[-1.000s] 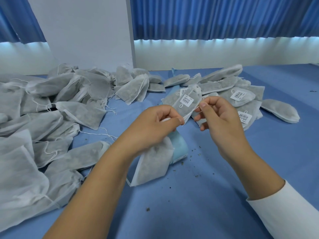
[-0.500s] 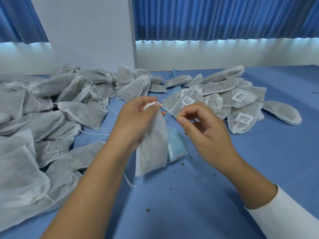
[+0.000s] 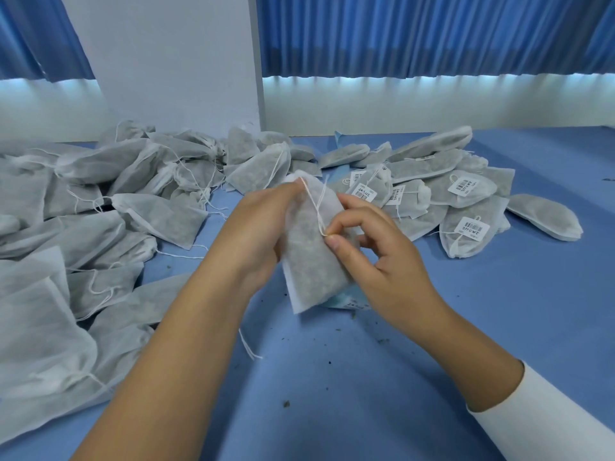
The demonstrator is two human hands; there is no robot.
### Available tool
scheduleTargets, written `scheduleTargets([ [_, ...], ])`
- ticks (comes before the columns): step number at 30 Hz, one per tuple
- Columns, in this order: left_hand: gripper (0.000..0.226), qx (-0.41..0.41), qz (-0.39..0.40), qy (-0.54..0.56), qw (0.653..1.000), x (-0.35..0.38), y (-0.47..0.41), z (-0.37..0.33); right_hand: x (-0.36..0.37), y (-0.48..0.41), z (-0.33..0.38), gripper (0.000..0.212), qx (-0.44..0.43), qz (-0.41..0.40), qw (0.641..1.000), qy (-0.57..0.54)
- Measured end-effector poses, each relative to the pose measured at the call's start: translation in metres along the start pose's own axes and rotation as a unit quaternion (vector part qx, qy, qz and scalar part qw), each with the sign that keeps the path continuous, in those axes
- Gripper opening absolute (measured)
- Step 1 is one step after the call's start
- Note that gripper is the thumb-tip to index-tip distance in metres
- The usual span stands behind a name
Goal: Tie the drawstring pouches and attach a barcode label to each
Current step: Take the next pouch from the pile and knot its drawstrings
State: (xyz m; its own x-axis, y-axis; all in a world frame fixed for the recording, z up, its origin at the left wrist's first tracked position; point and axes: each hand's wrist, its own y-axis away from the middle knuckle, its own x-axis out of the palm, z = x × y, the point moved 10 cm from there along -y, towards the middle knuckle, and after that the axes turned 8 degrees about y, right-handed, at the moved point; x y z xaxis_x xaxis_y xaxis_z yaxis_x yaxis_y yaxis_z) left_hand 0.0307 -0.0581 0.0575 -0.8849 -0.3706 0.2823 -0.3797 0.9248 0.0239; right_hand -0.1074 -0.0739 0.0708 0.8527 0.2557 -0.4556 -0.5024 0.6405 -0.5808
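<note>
Head view: the pouch (image 3: 311, 264) is gripped in the left hand (image 3: 263, 232); the drawstring (image 3: 315, 207), pinched by the right hand (image 3: 382, 261), should be drawn taut.

Barcode lbls (image 3: 463, 186) on pouches (image 3: 479, 211); txt too small to read.

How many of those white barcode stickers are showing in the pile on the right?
5, all in the right-hand pile: a partly hidden label, one below it, one sideways, one farther right, one nearest. Others may be buried.
</note>
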Motion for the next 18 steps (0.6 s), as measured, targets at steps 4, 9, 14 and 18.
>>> scheduleTargets([
  [4,0.031,-0.013,-0.015,0.013,1.000,0.004,0.001,0.005,-0.005,-0.001,-0.004,0.016,0.017,-0.008,1.000,0.002],
  [9,0.029,-0.012,0.049,-0.059,0.997,0.015,0.005,0.006,-0.015,-0.002,-0.010,0.011,0.046,-0.043,0.998,-0.005],
  [14,0.004,0.035,-0.032,-0.106,0.993,-0.004,-0.002,0.004,-0.016,-0.004,-0.012,0.017,0.067,-0.012,0.994,-0.081],
  [18,0.016,0.074,-0.143,-0.055,0.985,-0.040,-0.012,-0.002,-0.019,-0.005,-0.041,0.041,0.166,0.049,0.982,-0.069],
])
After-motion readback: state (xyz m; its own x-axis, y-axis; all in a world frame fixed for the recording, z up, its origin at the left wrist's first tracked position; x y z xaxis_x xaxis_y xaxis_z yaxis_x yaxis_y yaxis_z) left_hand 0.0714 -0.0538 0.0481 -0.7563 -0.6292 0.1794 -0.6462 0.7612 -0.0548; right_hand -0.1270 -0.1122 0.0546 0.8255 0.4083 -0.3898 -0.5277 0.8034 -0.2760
